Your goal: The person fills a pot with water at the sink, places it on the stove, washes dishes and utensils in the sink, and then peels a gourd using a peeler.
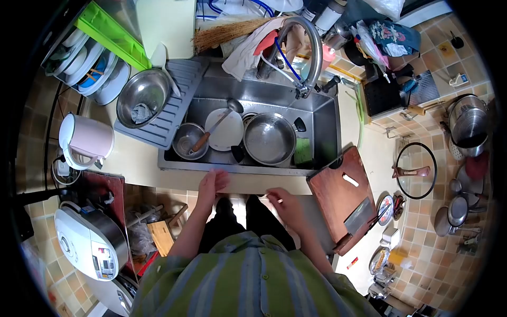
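Note:
My left hand (213,183) is at the front edge of the sink, fingers stretched out, holding nothing. Lower and to the right, my right hand (283,203) is in front of the counter edge, its fingers loosely bent and apart, also with nothing in it. Inside the steel sink (237,169) stands a two-handled steel pot (270,138). Beside it are a white plate (228,134) and a small steel bowl (186,135). A ladle (214,127) with a wooden handle lies across both. A green scouring pad (302,151) rests at the sink's right side.
Over the sink arches a faucet (315,45). On the left drainboard (158,127) sits a large steel bowl (132,91) near a pink-and-white kettle (92,138). To the right, a cleaver (357,216) lies on a wooden cutting board (335,193). A rice cooker (87,245) stands lower left.

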Demonstrator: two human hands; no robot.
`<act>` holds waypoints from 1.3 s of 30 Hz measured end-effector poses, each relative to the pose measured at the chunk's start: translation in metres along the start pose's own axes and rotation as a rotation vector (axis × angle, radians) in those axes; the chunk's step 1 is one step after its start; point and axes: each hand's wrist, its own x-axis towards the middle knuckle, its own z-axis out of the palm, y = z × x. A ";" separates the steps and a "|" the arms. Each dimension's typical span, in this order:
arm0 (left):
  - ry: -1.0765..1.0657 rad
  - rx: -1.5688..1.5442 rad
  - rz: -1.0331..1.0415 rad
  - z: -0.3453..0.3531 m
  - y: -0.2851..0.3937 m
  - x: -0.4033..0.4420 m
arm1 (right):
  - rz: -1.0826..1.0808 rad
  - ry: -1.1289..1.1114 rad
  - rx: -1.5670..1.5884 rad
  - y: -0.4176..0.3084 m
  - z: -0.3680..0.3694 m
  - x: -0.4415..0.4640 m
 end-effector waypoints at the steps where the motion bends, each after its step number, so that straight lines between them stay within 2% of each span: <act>1: 0.033 -0.016 0.035 0.008 0.004 0.002 | 0.018 0.056 0.044 0.004 -0.011 0.002; 5: 0.138 0.044 0.140 0.020 0.016 0.024 | 0.057 0.215 0.243 0.059 -0.046 0.036; 11: 0.288 0.111 0.062 0.054 0.021 0.070 | 0.202 0.369 0.362 0.122 -0.109 0.115; 14: 0.331 0.179 -0.006 0.072 0.029 0.090 | 0.068 0.432 0.151 0.195 -0.113 0.171; 17: 0.338 0.279 -0.143 0.073 0.028 0.115 | 0.136 0.371 0.068 0.225 -0.115 0.214; 20: 0.333 0.245 -0.282 0.070 0.023 0.138 | 0.152 0.321 0.141 0.242 -0.108 0.252; 23: 0.384 0.238 -0.380 0.074 0.021 0.147 | 0.255 0.289 0.144 0.270 -0.092 0.286; 26: 0.341 0.190 -0.309 0.082 0.025 0.147 | 0.483 0.160 0.419 0.234 -0.099 0.290; 29: 0.347 0.147 -0.420 0.087 0.037 0.143 | 0.568 0.101 0.494 0.240 -0.097 0.301; 35: 0.328 0.030 -0.474 0.058 0.006 0.170 | 0.597 0.117 0.679 0.246 -0.093 0.306; 39: 0.376 0.015 -0.429 0.056 0.002 0.173 | 0.614 0.171 0.654 0.250 -0.090 0.306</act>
